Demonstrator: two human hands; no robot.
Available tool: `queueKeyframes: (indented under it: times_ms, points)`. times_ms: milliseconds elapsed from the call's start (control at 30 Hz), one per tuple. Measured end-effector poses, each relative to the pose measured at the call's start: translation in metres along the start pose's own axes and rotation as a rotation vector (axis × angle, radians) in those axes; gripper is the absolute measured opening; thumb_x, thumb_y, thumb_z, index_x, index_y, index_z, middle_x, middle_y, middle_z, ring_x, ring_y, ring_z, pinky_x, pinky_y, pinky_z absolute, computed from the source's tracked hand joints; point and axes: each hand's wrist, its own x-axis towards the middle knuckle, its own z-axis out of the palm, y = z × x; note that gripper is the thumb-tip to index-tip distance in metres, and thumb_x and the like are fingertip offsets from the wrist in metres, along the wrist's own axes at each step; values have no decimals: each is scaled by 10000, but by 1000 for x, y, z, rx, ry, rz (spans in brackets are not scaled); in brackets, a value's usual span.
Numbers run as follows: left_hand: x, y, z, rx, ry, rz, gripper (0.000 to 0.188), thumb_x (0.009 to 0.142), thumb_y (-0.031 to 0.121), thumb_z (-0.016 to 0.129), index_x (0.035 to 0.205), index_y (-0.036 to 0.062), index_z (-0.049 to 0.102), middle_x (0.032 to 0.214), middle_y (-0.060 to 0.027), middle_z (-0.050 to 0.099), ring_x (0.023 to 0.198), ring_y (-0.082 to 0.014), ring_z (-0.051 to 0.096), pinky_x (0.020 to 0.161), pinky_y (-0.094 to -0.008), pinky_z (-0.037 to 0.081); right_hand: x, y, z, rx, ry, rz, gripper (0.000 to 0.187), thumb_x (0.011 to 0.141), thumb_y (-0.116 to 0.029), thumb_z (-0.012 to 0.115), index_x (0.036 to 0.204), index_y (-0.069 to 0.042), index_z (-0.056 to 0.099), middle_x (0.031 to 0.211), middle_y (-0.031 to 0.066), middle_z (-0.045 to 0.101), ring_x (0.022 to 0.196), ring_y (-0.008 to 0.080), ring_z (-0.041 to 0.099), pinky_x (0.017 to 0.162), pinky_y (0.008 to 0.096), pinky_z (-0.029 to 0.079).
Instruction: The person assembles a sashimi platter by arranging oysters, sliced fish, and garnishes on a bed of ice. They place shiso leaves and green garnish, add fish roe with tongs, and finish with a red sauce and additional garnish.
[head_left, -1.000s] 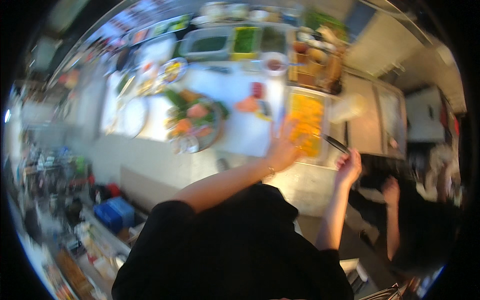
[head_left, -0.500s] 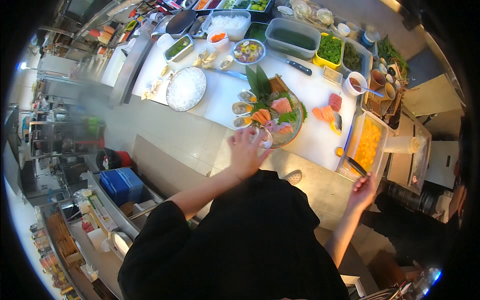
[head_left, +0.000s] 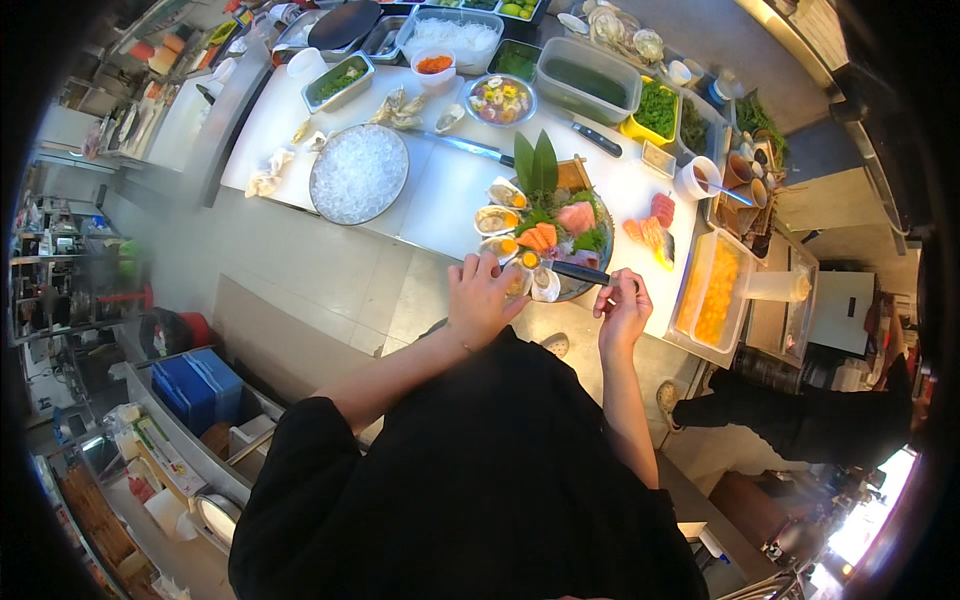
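My right hand (head_left: 625, 305) grips the dark handle of a spoon (head_left: 580, 272). A round orange yolk (head_left: 530, 260) sits at the spoon's tip, over the front oysters. With finger and thumb around it, my left hand (head_left: 482, 302) holds an oyster in its shell (head_left: 517, 283); part of the shell is hidden by the fingers. Another oyster (head_left: 545, 284) lies just right of it. Oysters topped with orange (head_left: 497, 220) line the left side of a round platter (head_left: 611, 232). On it are salmon slices (head_left: 537, 237), a pink fish piece (head_left: 576, 218) and upright green leaves (head_left: 536, 162).
Right of the platter lie fish slices (head_left: 650, 235) and a tub of yolks (head_left: 715, 300). A bowl of ice (head_left: 358, 175) stands at left. Knives (head_left: 597, 139), a flower bowl (head_left: 500, 100) and tubs of greens (head_left: 655, 107) fill the back. A person's dark-clothed leg (head_left: 790, 425) shows at right.
My right hand has brought the spoon with the yolk left, from beside the yolk tub to the front oysters. My left hand stays at the oyster. The view has shifted slightly.
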Motion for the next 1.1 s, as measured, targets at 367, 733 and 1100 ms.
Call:
queueKeyframes:
  times_ms: [367, 733, 1100]
  points:
    - [-17, 3, 7, -59, 120, -90, 388, 853, 403, 907, 1191, 254, 789, 1099, -42, 615, 1088, -275, 583, 881, -482, 417, -34, -75, 5, -881, -637, -851, 161, 899, -42, 855, 1046, -5, 802, 958, 129, 805, 819, 322, 738, 736, 391, 602]
    - [11, 104, 12, -153, 89, -31, 402, 858, 223, 917, 1219, 125, 771, 1156, -135, 647, 1135, -369, 597, 1005, -520, 468, 33, -189, -292, -521, 267, -460, 291, 1131, -291, 693, 1149, -19, 796, 938, 84, 798, 776, 104, 665, 690, 271, 536]
    - [122, 338, 187, -13, -388, 561, 571, 966, 596, 753, 1325, 156, 808, 1692, -212, 462, 1694, -466, 139, 1248, -838, 54, 81, -140, -391, -622, 159, -276, 300, 1113, -304, 720, 1114, -16, 806, 843, 29, 770, 739, 97, 647, 689, 283, 535]
